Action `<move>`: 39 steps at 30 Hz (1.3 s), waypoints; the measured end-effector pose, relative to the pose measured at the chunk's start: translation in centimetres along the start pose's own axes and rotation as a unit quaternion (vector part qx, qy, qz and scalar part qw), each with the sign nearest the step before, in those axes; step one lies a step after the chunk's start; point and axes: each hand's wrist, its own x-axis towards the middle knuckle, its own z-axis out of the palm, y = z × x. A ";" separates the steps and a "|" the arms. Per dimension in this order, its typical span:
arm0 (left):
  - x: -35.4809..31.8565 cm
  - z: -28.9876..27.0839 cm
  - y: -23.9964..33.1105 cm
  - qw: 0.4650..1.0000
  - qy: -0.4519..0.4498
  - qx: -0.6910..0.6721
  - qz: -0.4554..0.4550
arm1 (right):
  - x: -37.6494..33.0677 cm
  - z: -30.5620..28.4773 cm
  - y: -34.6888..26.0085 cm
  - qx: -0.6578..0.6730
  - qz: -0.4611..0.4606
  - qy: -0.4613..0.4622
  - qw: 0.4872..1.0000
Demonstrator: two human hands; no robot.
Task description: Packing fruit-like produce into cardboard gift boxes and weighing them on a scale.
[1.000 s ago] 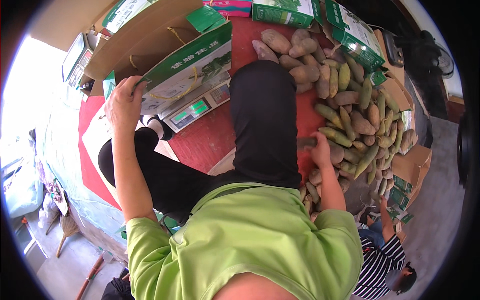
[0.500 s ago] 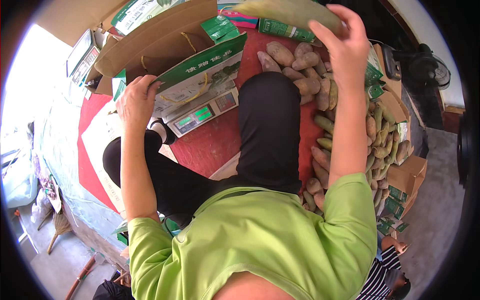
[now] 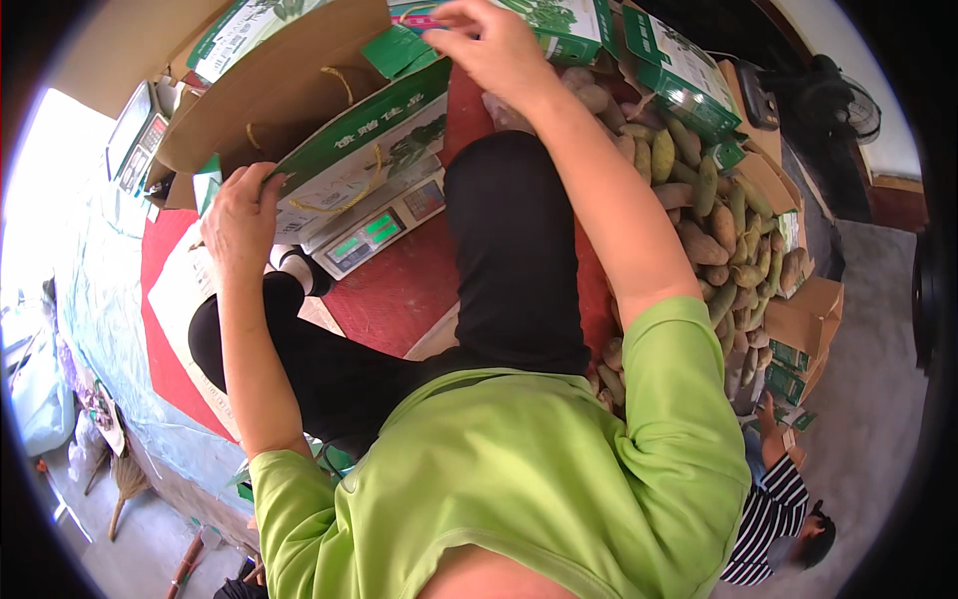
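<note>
A large open carton (image 3: pixel 364 135) with a green-and-white front, brown inside and yellow rope handles stands on a digital scale (image 3: pixel 384 232) with lit green displays. My left hand (image 3: pixel 239 212) is closed on the carton's near left edge, thumb over the rim. At the carton's far right corner, beside a green flap (image 3: pixel 401 55), is my right hand (image 3: pixel 489 50). Its thumb and forefinger are apart, and nothing shows between them. The carton's floor is hidden from view. Right of my knee lies a heap of long, oblong brown and green produce (image 3: pixel 723 235).
Green-and-white cartons (image 3: pixel 684 75) stand behind the heap. Another scale (image 3: pixel 135 150) is at the far left. My bent leg (image 3: pixel 509 240) rests on the red surface (image 3: pixel 389 304). A fan (image 3: pixel 838 105) stands far right; a person in a striped shirt (image 3: pixel 773 529) is lower right.
My right hand moved left to the carton's corner; the long green produce it held is no longer visible. The view shifted right, and my left hand kept the carton's edge.
</note>
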 end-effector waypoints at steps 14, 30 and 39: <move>-0.6 -0.1 -1.2 1.000 0.006 0.006 -0.002 | -34.1 -6.4 24.3 -0.228 0.358 -0.050 0.904; 0.1 1.1 -1.3 1.000 0.021 0.012 0.014 | -46.4 -9.9 28.5 -0.173 0.508 0.065 0.841; -0.1 1.3 -1.7 0.998 0.040 0.040 0.024 | -37.3 -15.6 26.7 -0.342 0.493 0.098 0.794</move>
